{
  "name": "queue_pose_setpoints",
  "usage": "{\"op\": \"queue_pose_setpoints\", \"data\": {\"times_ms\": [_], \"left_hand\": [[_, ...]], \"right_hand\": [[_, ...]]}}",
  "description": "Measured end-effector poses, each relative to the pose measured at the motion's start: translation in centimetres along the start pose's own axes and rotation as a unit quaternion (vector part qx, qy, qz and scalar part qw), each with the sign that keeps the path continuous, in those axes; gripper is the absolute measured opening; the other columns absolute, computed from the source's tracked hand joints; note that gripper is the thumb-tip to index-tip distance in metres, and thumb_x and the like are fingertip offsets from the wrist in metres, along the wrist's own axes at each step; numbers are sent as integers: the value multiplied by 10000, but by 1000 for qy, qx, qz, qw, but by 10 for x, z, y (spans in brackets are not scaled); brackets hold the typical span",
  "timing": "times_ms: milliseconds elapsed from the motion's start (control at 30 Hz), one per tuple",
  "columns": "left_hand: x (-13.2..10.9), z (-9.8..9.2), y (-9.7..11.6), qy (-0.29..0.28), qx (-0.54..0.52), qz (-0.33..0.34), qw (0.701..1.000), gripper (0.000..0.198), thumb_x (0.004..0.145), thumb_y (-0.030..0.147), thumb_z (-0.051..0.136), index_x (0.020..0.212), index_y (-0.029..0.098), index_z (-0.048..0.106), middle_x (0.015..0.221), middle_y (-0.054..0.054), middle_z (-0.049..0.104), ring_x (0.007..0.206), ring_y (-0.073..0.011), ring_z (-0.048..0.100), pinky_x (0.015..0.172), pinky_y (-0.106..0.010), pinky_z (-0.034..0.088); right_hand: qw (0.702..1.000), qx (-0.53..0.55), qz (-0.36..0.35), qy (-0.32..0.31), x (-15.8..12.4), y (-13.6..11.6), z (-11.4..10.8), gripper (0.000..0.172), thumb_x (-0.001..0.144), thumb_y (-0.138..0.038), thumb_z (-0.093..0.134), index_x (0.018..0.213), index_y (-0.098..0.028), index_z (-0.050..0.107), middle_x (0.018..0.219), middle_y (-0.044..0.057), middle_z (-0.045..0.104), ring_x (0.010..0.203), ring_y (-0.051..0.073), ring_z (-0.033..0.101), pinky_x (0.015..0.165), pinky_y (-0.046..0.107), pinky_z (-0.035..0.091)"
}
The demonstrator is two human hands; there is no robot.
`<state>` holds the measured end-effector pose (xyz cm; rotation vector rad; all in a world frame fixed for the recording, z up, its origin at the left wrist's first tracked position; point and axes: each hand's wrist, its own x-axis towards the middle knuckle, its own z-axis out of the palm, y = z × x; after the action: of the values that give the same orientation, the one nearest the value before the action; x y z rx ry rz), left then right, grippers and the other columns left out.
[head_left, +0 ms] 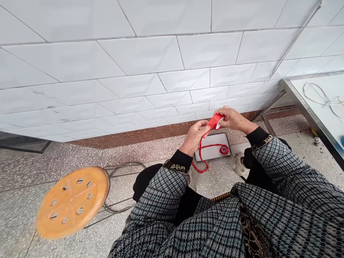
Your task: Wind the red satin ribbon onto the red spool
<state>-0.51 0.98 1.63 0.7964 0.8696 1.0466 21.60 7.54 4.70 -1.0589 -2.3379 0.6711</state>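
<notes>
While L hand (194,135) pinches flat red ribbon (210,126), R hand (233,119) grips round white-cored red roll (217,121); step: prob. unrolling; next: even tension req'd.

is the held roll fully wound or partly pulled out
Partly pulled out: a red strip runs from the roll in the right hand to the left hand.

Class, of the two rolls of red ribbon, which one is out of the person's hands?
The lower roll, lying in the shallow box; the other roll is gripped by the right hand.
</notes>
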Motion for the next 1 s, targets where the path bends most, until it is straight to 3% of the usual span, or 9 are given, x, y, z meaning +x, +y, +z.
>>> {"op": "queue_pose_setpoints", "data": {"times_ms": [133,300,400,567,800,1000], "left_hand": [[3,1,1,9,-10,3,1000,429,616,420,980,786,158,686,596,41,541,529,-63,428,528,-213,290],[2,-2,2,10,-25,15,1000,439,593,406,995,752,158,670,636,36,560,552,-60,460,547,-201,317],[1,0,0,-9,-38,13,999,446,603,415,993,728,163,648,589,57,499,527,-52,414,528,-199,267],[2,3,-1,-8,-47,29,998,427,608,404,991,729,165,658,599,53,502,539,-56,412,533,-211,262],[4,-1,8,51,-102,100,988,387,616,349,997,705,182,660,614,65,510,558,-54,417,622,-224,405],[3,-4,11,55,-122,92,987,346,710,337,959,702,177,652,579,75,448,527,-51,415,672,-255,465]], "right_hand": [[998,-35,40,28,2,13,-5,362,690,-120,626,1024,-207,736,839,44,693,847,256,547,833,372,454],[990,-54,95,90,2,26,-13,338,662,-159,620,977,-194,737,834,65,686,855,272,567,843,396,460],[984,12,130,120,1,23,-12,386,676,-217,611,1041,-178,727,875,57,696,812,242,574,832,383,479],[964,190,159,92,0,15,-6,430,709,-310,582,1103,-177,694,950,34,728,817,212,613,833,356,497],[963,182,186,63,0,14,-7,401,653,-300,613,1014,-163,721,900,24,713,840,204,591,814,328,470],[953,232,177,83,0,15,-2,371,673,-269,645,1021,-165,718,887,5,701,817,177,578,802,309,459]]}}
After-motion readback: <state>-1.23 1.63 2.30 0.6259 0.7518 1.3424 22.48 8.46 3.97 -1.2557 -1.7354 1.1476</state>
